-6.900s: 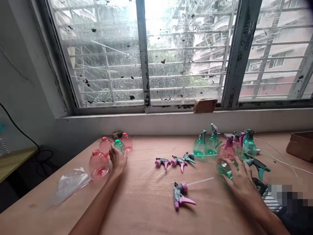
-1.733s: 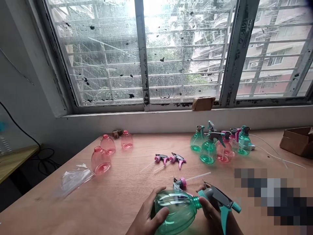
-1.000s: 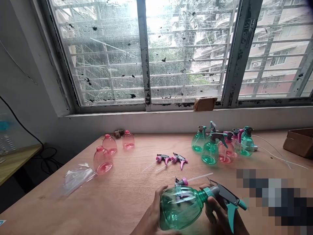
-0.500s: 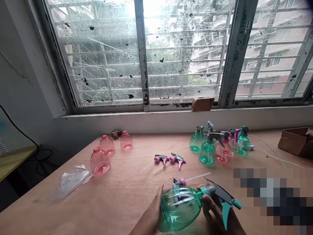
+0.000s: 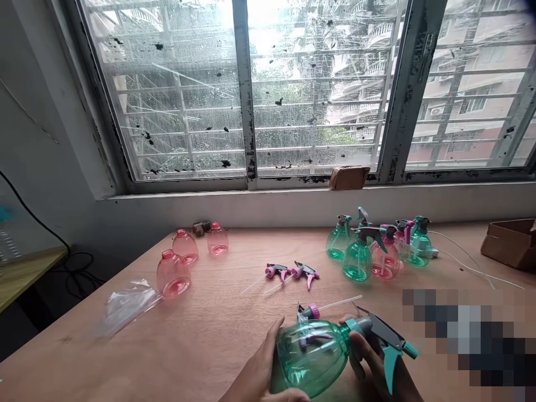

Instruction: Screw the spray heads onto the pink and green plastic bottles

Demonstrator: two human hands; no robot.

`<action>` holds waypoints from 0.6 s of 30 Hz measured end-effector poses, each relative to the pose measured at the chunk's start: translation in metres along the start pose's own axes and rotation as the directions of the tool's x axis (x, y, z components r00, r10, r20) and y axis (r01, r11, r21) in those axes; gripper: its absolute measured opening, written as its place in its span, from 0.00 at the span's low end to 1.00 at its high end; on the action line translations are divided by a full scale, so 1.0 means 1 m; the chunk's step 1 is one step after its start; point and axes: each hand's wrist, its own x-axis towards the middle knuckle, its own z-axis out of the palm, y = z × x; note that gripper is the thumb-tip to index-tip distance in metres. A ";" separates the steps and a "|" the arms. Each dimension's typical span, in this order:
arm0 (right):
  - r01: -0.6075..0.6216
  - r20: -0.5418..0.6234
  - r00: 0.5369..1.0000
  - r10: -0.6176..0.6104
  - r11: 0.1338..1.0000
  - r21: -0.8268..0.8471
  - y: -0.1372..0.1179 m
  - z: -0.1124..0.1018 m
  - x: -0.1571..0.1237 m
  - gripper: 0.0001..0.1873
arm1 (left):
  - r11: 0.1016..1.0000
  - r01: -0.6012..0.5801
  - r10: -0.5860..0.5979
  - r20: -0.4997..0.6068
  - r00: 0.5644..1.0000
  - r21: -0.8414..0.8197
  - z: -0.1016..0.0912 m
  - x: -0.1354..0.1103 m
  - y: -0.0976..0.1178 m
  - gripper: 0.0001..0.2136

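Note:
Tilted on its side near the front of the table is a green spray bottle (image 5: 314, 357), its grey and teal trigger head (image 5: 383, 332) pointing right. My left hand (image 5: 268, 363) is wrapped round the base of the bottle. At the neck, the fingers of my right hand (image 5: 366, 357) close round the teal collar. Just behind the bottle lies a pink and grey spray head (image 5: 310, 311) with a clear tube, partly seen through the green plastic. Two more pink spray heads (image 5: 277, 272) rest farther back on the table.
Pink bottles without heads (image 5: 173, 276) stand at the left, beside a clear plastic bag (image 5: 132, 304). Several green and pink spray bottles (image 5: 357, 259) with heads are grouped at the back right. A cardboard box (image 5: 508, 244) and a thin white cable (image 5: 469, 259) lie farther right.
The green bottle has turned slightly in my hands, and my left thumb now shows along its lower side. The whole view has shifted a little.

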 end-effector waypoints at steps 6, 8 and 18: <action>-0.015 -0.051 0.999 0.015 1.000 -0.006 -0.009 0.012 -0.003 0.25 | 0.979 -0.076 0.089 -0.060 0.994 0.189 0.010 0.000 -0.013 0.60; -0.024 -0.052 0.998 0.025 1.000 0.018 -0.010 0.012 -0.004 0.25 | 0.983 -0.115 0.123 -0.053 0.991 0.141 0.009 -0.001 -0.011 0.59; -0.037 -0.065 0.997 0.037 0.999 -0.007 -0.014 0.011 -0.002 0.24 | 0.988 -0.010 0.007 -0.020 1.000 -0.157 -0.008 -0.008 0.031 0.42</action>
